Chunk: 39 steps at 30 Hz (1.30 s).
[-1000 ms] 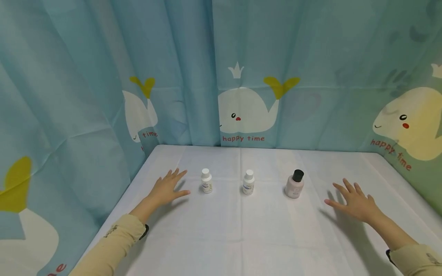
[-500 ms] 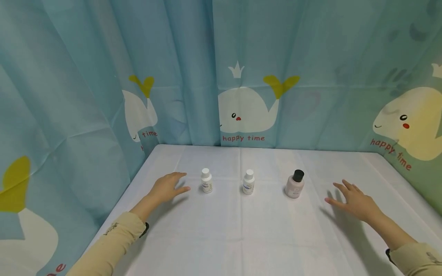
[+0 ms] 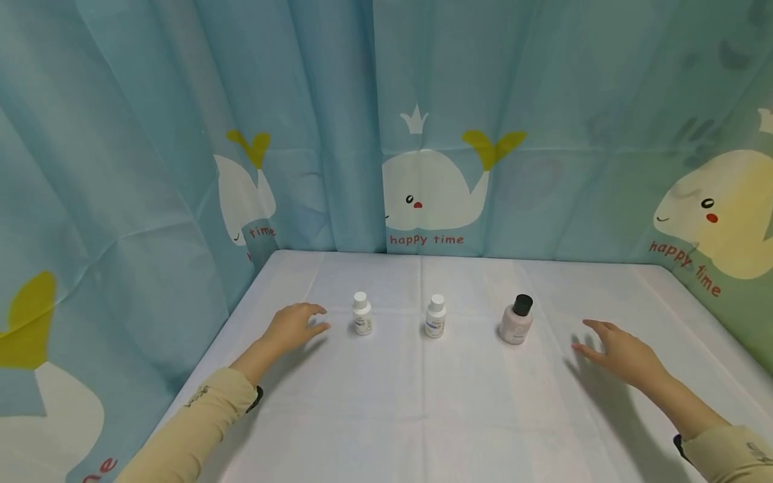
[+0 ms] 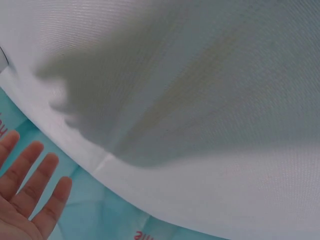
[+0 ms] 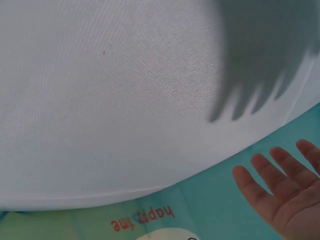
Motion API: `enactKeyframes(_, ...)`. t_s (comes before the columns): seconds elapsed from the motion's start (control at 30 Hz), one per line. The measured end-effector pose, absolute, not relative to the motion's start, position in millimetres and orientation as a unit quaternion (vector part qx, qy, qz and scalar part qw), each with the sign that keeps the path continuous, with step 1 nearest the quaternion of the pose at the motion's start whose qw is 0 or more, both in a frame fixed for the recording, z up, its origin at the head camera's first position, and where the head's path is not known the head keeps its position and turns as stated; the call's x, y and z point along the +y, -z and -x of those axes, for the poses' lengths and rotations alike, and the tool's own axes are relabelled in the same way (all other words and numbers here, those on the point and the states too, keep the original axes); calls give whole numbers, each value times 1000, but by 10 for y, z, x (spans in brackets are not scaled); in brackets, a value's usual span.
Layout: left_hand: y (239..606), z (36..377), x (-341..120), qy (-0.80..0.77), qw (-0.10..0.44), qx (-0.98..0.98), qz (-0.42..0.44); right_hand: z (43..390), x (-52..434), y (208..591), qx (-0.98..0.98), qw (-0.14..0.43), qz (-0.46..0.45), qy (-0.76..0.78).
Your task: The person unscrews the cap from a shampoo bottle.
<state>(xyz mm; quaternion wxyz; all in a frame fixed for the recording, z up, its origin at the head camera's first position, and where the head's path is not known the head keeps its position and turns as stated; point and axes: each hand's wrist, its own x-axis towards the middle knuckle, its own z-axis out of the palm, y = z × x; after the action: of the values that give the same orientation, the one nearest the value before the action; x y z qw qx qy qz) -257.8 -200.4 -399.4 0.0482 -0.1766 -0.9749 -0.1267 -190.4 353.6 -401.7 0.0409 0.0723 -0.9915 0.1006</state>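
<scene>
Three small bottles stand upright in a row on the white-covered table (image 3: 386, 389). On the left is a white bottle (image 3: 362, 319) with a white cap; a matching white bottle (image 3: 435, 322) is in the middle. The right one is a pinkish bottle (image 3: 516, 326) with a black cap. My left hand (image 3: 291, 327) hovers just left of the first white bottle, thumb and fingers apart, holding nothing. To the right of the pinkish bottle, my right hand (image 3: 625, 355) is held over the cloth with nothing in it. Both wrist views show relaxed, spread fingers and their shadows.
A blue-green curtain (image 3: 338, 134) printed with whales hangs behind the table's back edge and along both sides. Creases run across the tablecloth. Beige sleeves (image 3: 193, 419) cover both forearms.
The fingers of both hands have drawn closer together from a wider spread. The hands stay at nearly the same places, and the bottles have not moved.
</scene>
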Motion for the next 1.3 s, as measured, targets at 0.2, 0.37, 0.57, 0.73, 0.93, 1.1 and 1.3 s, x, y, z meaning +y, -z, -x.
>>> enactKeyframes(0.2, 3983, 2578, -2019, 132, 47, -975, 171, 1880, 3517, 4000, -991, 38, -70, -106)
enactKeyframes(0.37, 3970, 2559, -2028, 135, 41, -976, 167, 1868, 3493, 3990, -991, 36, -71, -112)
enactKeyframes(0.57, 3949, 2542, -2040, 136, 43, -977, 161, 1854, 3461, 3982, -990, 41, -75, -114)
enactKeyframes(0.73, 3936, 2527, -2056, 141, 47, -976, 161, 1833, 3441, 3980, -988, 42, -77, -126)
enactKeyframes(0.93, 3941, 2515, -2056, 159, 55, -973, 157, 1797, 3402, 3990, -985, 54, -70, -146)
enactKeyframes(1.1, 3967, 2511, -2045, 180, 52, -970, 154, 1746, 3341, 4002, -982, 69, -64, -167)
enactKeyframes(1.3, 3970, 2512, -2038, 197, 58, -968, 147, 1701, 3243, 3997, -978, 73, -40, -194)
